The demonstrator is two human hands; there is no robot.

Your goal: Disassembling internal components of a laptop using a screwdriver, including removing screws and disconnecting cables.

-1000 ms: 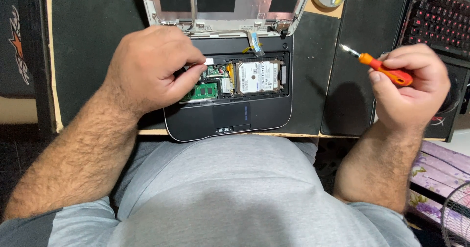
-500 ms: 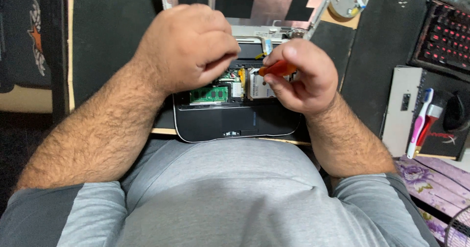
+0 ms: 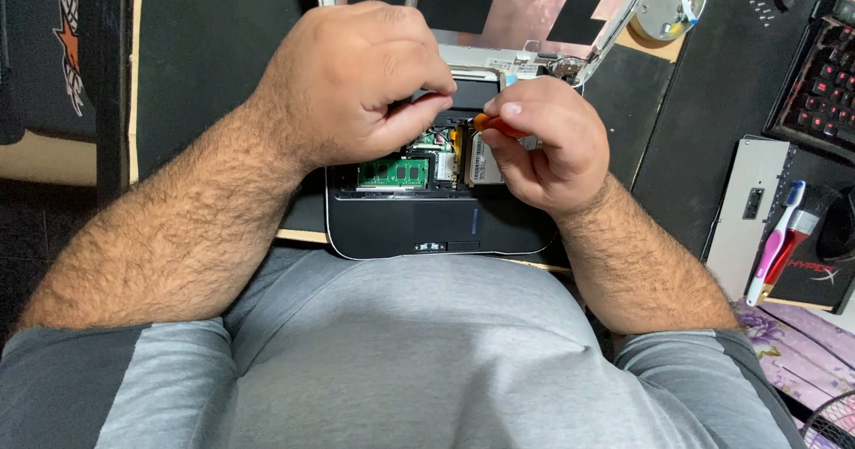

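- Holding an orange-handled screwdriver (image 3: 495, 126), the right hand (image 3: 539, 151) is curling tightly around it at about 1 o'clock from the green memory card (image 3: 394, 173).
- The left hand (image 3: 356, 84) is resting over the opened laptop (image 3: 427, 222) — its fingers (image 3: 405, 119) are pinching narrowly; what they are gripping is hidden.
- A toothbrush (image 3: 773, 244) is lying far off at 3 o'clock, beside a keyboard (image 3: 824, 79).

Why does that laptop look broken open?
The laptop has its cover off, so its green memory card and silver drive lie bare. The left hand touches inside, and the right hand holds an orange screwdriver. Nothing looks spilled.
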